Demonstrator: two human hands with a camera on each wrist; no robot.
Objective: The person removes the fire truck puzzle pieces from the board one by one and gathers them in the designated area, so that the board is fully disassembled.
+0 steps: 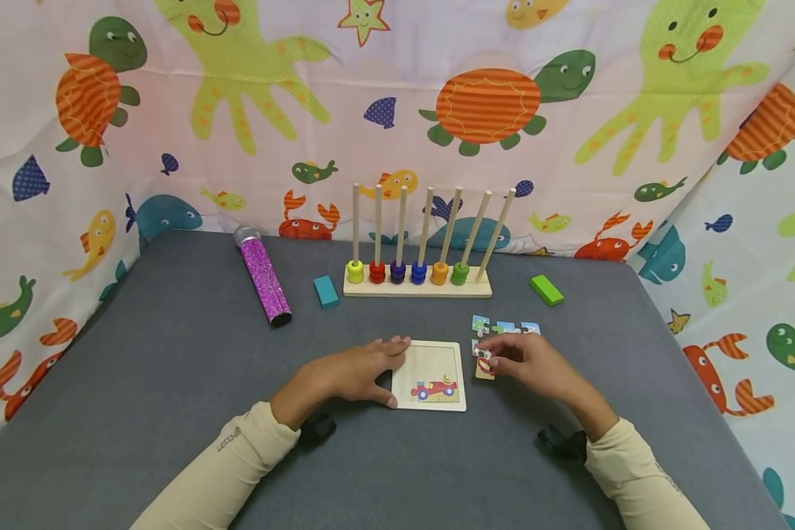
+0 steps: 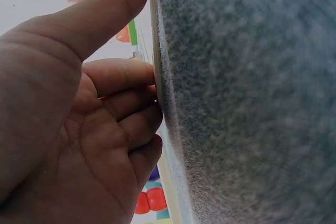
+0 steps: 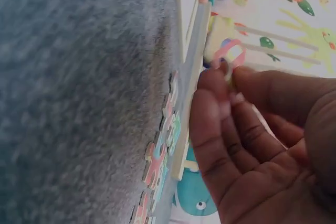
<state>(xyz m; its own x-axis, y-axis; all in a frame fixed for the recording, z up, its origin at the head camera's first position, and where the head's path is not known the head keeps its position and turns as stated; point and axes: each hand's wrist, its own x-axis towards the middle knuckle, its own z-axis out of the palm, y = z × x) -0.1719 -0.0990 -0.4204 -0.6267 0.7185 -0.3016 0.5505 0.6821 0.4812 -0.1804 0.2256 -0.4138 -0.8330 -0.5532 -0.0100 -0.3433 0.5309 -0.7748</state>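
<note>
A square wooden puzzle tray (image 1: 429,375) lies on the grey table, with joined pieces showing a red and blue vehicle (image 1: 436,389) in its lower right part. My left hand (image 1: 361,372) rests along the tray's left side, fingers at the upper corner and thumb at the lower one. In the left wrist view, the fingertips (image 2: 147,72) touch the tray's thin edge. Just right of the tray, my right hand (image 1: 533,362) pinches a small jigsaw piece (image 3: 231,53) between thumb and fingers. Several loose jigsaw pieces (image 1: 480,324) lie beside and beyond that hand, some partly hidden by it.
Behind the tray stands a wooden peg rack (image 1: 417,289) with coloured beads. A teal block (image 1: 326,291) and a glittery purple microphone (image 1: 265,280) lie to its left, a green block (image 1: 546,290) to its right. A patterned curtain (image 1: 397,96) hangs behind the table.
</note>
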